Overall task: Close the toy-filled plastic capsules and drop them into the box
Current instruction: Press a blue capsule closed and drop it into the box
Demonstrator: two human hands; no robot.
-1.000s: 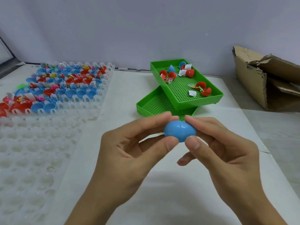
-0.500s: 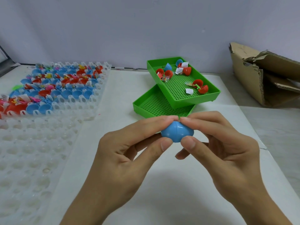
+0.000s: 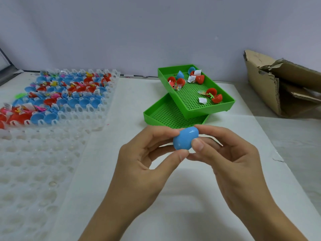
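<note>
A closed blue capsule [image 3: 185,138] is held above the white table, in front of the green trays. My left hand [image 3: 144,162] pinches its left end between thumb and fingers. My right hand [image 3: 231,159] pinches its right end, thumb on the front and forefinger on top. The brown cardboard box [image 3: 271,84] lies open on its side at the far right. Several open red and blue capsule halves with toys and paper slips lie in the upper green tray [image 3: 224,106].
A second green tray [image 3: 156,115] sits under the first. At the left, a clear plastic cell tray [image 3: 83,115] holds several open red and blue capsules with toys. Another clear cell tray [image 3: 34,171] lies in front of it. A wall runs behind the table.
The capsule has tilted, its right end now higher, and my thumbs have come closer together under it. The view has shifted slightly, so the trays and box sit a little differently.
</note>
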